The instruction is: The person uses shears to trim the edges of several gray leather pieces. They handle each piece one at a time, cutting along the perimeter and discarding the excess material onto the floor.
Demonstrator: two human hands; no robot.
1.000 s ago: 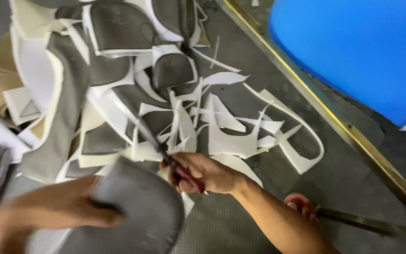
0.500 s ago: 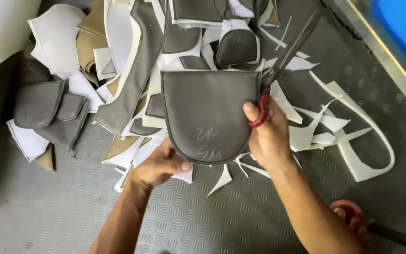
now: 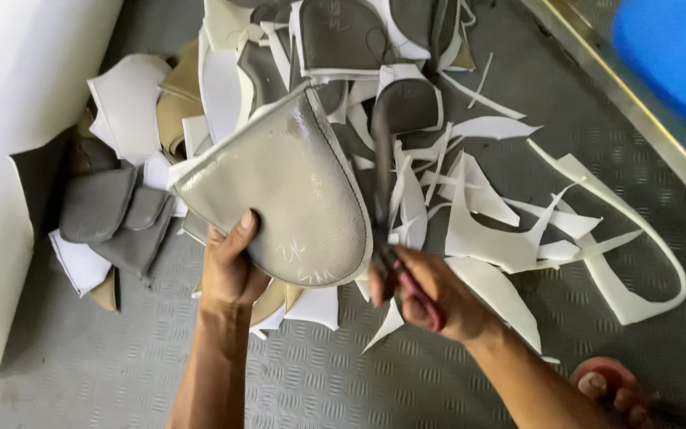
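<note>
Above ribbed flooring, left hand (image 3: pixel 230 268) grips a glossy grey half-round panel (image 3: pixel 287 191).

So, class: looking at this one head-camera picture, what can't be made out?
- Scissors: motion-blurred, so blades open or closed is unclear; handles hidden inside the right hand.
- Grey padded piece: its lower edge hidden behind the left hand.
- Foot: cut off by the bottom edge.
- White roll: cut off by the left edge.
</note>
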